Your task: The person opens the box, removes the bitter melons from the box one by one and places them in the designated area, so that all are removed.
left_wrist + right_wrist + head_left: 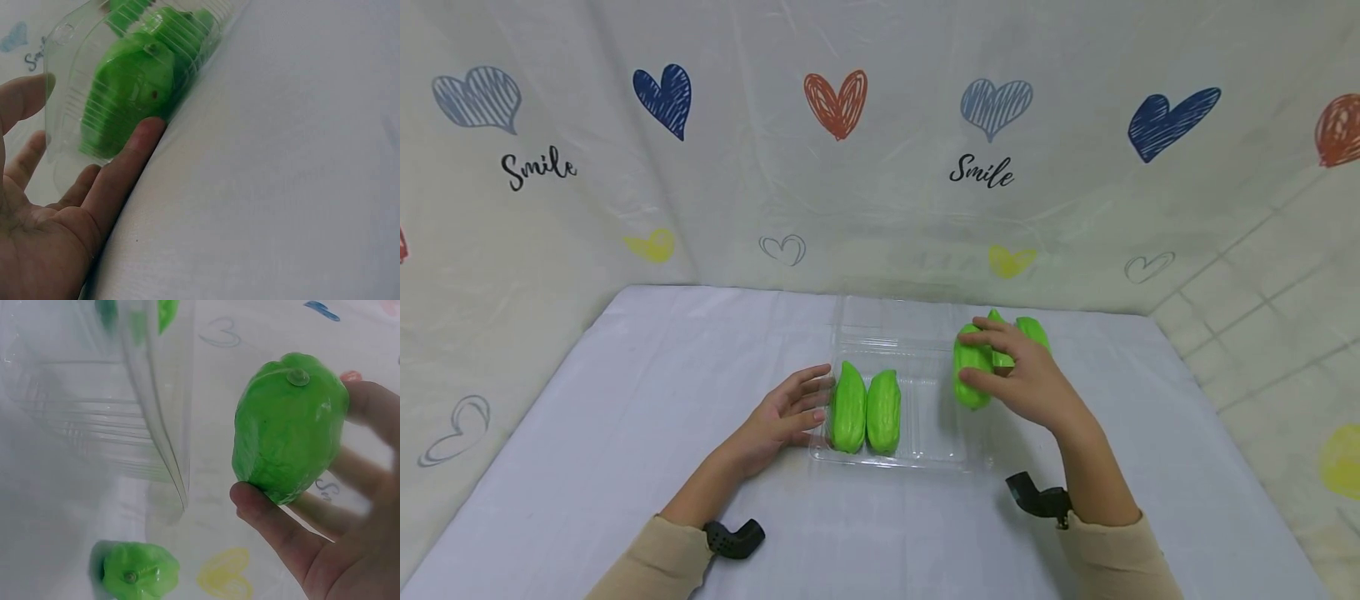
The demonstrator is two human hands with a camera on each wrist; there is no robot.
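Observation:
My right hand [1030,379] pinches a long, ridged green fruit [970,375], papaya-like in look, between thumb and fingers. It is held up beside the right wall of a clear plastic clamshell box [932,417]. In the right wrist view its rounded, stem-scarred end [290,425] faces the camera. Two similar green fruits, one [848,408] at the left wall and another [883,412] beside it, lie side by side in the box. My left hand [778,417] rests against the box's left side with fingers spread; one fingertip [150,128] touches the wall low down.
More green fruit [1033,331] lies on the white-covered table [737,333] behind my right hand, partly hidden by it. The box's clear lid [895,315] stands raised at the back. A white curtain [902,200] with printed hearts hangs behind the table.

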